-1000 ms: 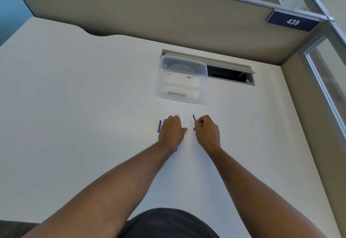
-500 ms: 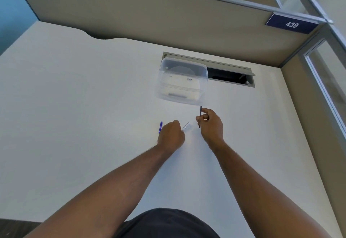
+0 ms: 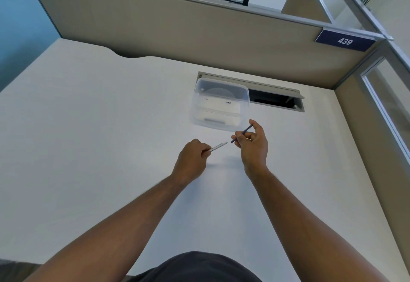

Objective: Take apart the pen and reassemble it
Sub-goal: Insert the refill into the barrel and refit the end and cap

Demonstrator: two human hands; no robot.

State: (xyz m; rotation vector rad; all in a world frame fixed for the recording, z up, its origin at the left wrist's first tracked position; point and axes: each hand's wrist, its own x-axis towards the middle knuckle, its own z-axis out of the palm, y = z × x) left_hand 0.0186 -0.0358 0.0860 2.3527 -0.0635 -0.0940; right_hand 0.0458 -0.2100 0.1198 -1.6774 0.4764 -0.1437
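- A clear plastic container (image 3: 220, 106) with its lid on sits on a white desk (image 3: 88, 137), at the far side, partly over a grey cable slot (image 3: 275, 96) set into the desk.
- Through the container's cloudy walls pale white shapes show; what they are cannot be told.
- The pen is in two parts, both held above the desk just in front of the container.
- The left hand (image 3: 192, 159) is closed around one end of the pen barrel (image 3: 219, 146), a pale tube with small dark print along it. Fingers and thumb are curled together on it.
- The barrel's long axis runs from lower left to upper right, and its free end points toward the right hand.
- The right hand (image 3: 254, 146) pinches a thin dark ink refill (image 3: 243, 133) between thumb and fingers, while one finger lifts away from the rest.
- The refill lies on nearly the same slant, its lower end pointing down and left at the barrel's open end.
- The two parts are near each other, tip to tip, with a small gap between them.
- Both bare forearms reach in from the bottom edge.
- A dark blue sign (image 3: 345, 40) reading 439 hangs on the beige partition (image 3: 177, 31) behind the desk.
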